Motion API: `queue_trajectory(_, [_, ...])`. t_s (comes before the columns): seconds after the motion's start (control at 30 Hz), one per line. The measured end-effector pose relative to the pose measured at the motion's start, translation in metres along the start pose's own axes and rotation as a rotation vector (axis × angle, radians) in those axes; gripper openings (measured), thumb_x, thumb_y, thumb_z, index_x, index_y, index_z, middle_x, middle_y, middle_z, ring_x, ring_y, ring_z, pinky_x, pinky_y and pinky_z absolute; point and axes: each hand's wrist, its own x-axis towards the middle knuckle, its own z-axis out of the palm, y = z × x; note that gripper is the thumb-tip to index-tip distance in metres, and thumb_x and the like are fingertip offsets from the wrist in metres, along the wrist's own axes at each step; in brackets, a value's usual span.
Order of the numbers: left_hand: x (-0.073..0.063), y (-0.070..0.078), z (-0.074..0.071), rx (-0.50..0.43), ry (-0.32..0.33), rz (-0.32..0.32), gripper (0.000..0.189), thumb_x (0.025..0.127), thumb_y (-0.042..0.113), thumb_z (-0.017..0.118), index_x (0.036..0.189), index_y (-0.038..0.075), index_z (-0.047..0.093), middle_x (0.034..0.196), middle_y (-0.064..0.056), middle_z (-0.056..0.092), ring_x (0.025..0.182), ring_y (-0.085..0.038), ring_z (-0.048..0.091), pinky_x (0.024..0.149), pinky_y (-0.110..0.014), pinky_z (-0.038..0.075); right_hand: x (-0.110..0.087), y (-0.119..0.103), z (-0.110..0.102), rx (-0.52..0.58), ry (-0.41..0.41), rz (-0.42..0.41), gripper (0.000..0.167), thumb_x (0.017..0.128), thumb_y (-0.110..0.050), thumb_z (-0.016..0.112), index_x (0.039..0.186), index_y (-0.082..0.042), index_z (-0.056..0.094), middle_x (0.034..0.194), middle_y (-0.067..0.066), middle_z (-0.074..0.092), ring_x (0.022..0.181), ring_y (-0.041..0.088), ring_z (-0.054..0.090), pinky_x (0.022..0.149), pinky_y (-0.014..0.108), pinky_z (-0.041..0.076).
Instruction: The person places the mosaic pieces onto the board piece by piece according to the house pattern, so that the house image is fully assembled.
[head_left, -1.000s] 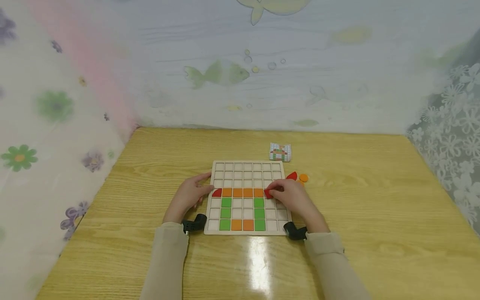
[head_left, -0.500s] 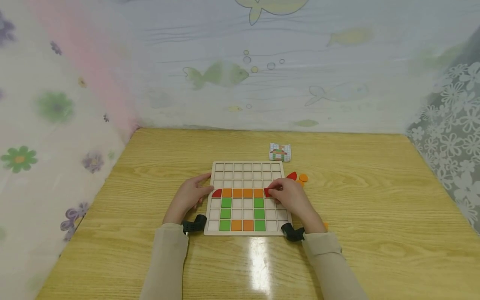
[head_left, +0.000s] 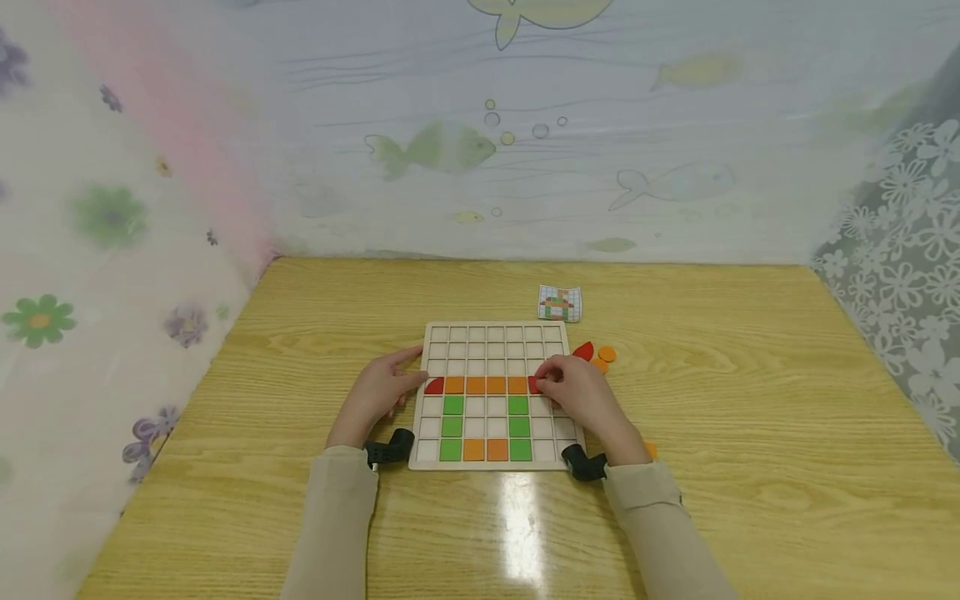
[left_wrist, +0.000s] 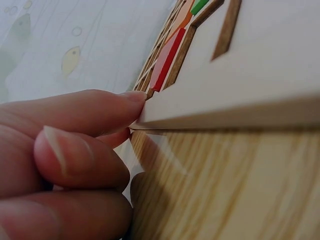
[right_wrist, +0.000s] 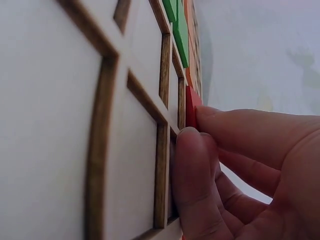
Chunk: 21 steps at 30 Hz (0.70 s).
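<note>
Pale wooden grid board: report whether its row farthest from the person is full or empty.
Empty: the head view shows only bare squares in that row of the board; the orange square tiles lie in nearer rows.

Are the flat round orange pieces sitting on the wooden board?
No, the flat round orange pieces lie on the wood-grain table, to the right of the pale wooden grid board.

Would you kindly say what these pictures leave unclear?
Head view: full outline of the pinched red piece, behind the right hand.
Head view: shape of the orange piece partly behind the right forearm.
Head view: fine detail on the card, too small.
Left wrist view: much of the board, cut off by the frame.
</note>
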Motion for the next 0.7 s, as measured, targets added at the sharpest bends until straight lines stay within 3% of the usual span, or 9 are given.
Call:
queue_trajectory(0.47, [-0.0013,0.0026,-0.0005,0.0,0.001,0.008,0.048,0.083,0.036,0.061,0.128,0.036,0.045,0.049,-0.004,0.046,0.035,-0.014,0.036,0.035,-0.029,0.036,-0.002,-0.0021,-0.007,-0.033,-0.024,-0.03,0.012,0.081,-0.013,0.063,0.092,-0.011,0.064,0.071,-0.001,0.053,0.063,0.015,0.047,0.058,0.029,0.038])
queue_trajectory(0.7, [-0.0011,0.0014,0.0001,-0.003,0.005,0.002,0.047,0.083,0.036,0.061,0.128,0.037,0.046,0.049,-0.004,0.046,0.034,-0.014,0.034,0.034,-0.029,0.035,-0.0015,0.0008,-0.0088,0.034,-0.061,-0.002,0.014,0.085,-0.02,0.06,0.097,-0.014,0.063,0.075,-0.001,0.057,0.062,0.014,0.054,0.061,0.029,0.043])
